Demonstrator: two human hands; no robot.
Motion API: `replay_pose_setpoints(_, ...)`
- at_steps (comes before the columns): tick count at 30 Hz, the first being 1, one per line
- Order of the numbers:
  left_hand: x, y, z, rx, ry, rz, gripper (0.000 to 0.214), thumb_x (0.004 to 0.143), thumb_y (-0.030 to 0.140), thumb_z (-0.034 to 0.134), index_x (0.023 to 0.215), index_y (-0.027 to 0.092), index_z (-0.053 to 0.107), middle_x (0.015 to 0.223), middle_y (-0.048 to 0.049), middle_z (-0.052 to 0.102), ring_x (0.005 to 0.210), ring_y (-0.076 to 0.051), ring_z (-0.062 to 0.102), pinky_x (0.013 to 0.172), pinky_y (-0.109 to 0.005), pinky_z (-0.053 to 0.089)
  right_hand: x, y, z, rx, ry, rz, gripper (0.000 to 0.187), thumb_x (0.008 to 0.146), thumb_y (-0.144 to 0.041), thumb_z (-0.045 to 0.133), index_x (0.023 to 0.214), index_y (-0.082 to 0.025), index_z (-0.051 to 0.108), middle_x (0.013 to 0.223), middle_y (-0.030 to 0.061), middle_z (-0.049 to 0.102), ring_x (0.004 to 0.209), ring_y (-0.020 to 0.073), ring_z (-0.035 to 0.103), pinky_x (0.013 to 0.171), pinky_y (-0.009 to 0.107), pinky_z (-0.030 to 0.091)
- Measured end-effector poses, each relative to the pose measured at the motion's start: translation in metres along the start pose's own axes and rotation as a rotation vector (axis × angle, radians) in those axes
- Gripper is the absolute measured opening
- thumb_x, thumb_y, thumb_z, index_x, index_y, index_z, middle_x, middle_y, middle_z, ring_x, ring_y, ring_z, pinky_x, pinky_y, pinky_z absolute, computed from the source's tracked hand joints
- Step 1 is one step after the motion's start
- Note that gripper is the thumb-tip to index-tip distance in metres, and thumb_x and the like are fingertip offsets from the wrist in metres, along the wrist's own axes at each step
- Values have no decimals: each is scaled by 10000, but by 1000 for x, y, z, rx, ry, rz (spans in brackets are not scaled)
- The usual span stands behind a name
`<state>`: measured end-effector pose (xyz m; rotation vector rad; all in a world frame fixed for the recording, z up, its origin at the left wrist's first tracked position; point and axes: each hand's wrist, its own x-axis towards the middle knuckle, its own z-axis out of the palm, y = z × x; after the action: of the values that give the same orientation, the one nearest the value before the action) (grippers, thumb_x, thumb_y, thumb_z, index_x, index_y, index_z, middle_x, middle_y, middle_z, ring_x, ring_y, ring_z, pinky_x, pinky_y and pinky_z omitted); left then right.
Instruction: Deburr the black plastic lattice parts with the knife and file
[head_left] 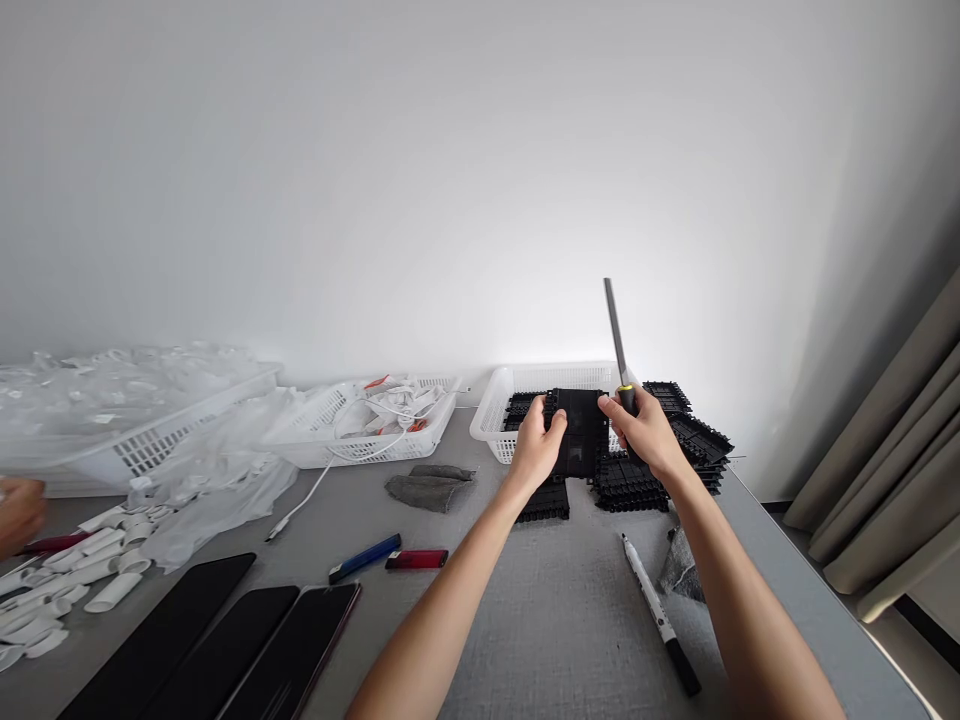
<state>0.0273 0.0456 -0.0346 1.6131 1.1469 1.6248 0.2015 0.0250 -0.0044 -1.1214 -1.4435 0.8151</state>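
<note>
My left hand [538,443] is closed on the left edge of a black plastic panel [580,430] with toothed sides, its thumb on the panel's face. In my right hand [643,430] is a file [616,335] with a black and yellow handle, its flat metal blade pointing up. The fingertips of that hand also touch the panel's right edge. Stacks of similar black panels [630,485] lie just below and to the right. Behind the held panel stands a white plastic basket [491,410] with more black panels inside.
A marker [660,615] and a grey cloth [682,565] lie by my right forearm. Left are another grey cloth [429,488], a blue lighter [365,558], a red lighter [417,559], several phones [251,640], a basket with a cable [356,455], and white tube pieces [112,592]. Another person's hand [19,515] shows far left.
</note>
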Motion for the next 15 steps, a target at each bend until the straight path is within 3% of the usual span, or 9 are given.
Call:
replay_pose_setpoints(6, 7, 1, -7, 160, 19, 45, 210, 914, 345, 491, 1045, 192, 551, 1051, -110, 676, 1048, -268, 629, 958, -413, 441, -7, -10, -6, -167, -18, -13, 543, 911, -705, 415, 743, -205, 545, 568, -26, 471, 456, 122, 443, 439, 262, 357)
replay_pose_setpoints(11, 9, 1, -6, 187, 124, 41, 197, 887, 319, 524, 1049, 209, 516, 1016, -88, 656, 1030, -256, 617, 905, -376, 450, -22, -24, 6, -246, -129, -7, 531, 943, -665, 383, 697, -211, 506, 527, -7, 530, 434, 131, 464, 449, 263, 342)
replay_pose_setpoints(15, 6, 5, -4, 214, 157, 74, 122, 882, 289, 520, 978, 223, 484, 824, -32, 604, 842, -225, 604, 813, -350, 452, -25, -25, 18, -281, -166, 7, 498, 965, -604, 370, 691, -214, 514, 523, 4, 544, 446, 145, 483, 469, 267, 331)
